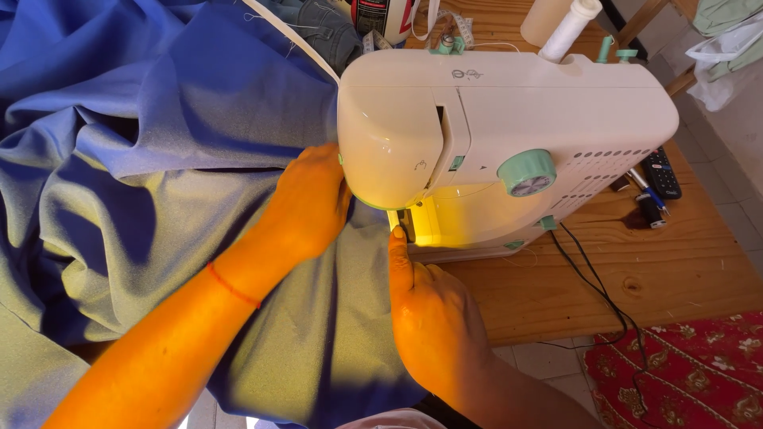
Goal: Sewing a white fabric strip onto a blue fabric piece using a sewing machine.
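A white sewing machine (509,119) with mint-green knobs stands on a wooden table (636,270). A large blue cloth (143,143) spreads to its left and runs under the machine's head. My left hand (306,202) lies flat on the cloth, right against the left side of the head, with a red thread around the wrist. My right hand (425,302) rests on the cloth in front of the lit needle area, its thumb pointing up at the presser foot. The needle itself is hidden by the head.
A white thread spool (568,28) stands on top of the machine. Black cables (592,278) trail off the table's front edge. A dark remote (660,171) and small items lie at the right. A red patterned rug (683,373) covers the floor.
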